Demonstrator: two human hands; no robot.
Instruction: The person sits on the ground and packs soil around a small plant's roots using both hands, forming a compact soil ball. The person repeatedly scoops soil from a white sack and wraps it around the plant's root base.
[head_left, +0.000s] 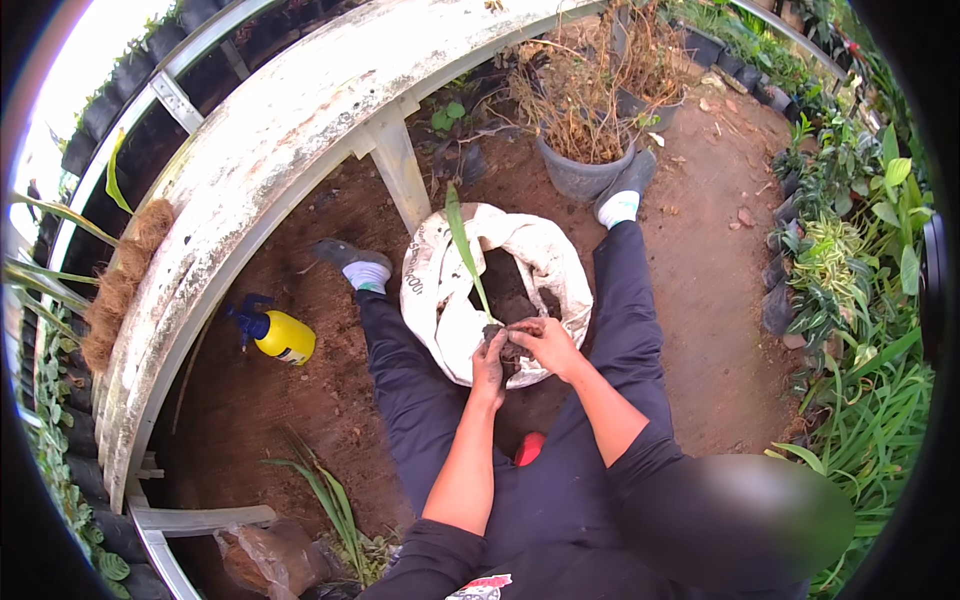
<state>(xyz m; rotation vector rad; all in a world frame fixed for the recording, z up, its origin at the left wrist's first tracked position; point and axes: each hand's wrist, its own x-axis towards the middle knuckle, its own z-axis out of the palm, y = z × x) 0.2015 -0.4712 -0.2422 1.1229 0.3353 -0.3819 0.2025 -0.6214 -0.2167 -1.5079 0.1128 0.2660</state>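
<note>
Between my outstretched legs stands a white woven sack (424, 281) with its rim rolled down and dark soil (506, 281) inside. Over its near edge, my left hand (490, 367) holds the base of a seedling (466, 251) with long green leaves, a clump of dark soil around its roots. My right hand (546, 343) is at the same clump from the right, its soiled fingers bent against it. The fingertips of both hands nearly meet there. The lower side of the clump is partly hidden by my hands.
A yellow spray bottle (285, 339) with a blue head lies on the ground at left. Coir-wrapped plants (124, 289) rest on the weathered bench (247, 127). A grey pot (585, 169) of dry stems touches my right foot. Lower left are a plastic bag (274, 555) and leafy cuttings (341, 510).
</note>
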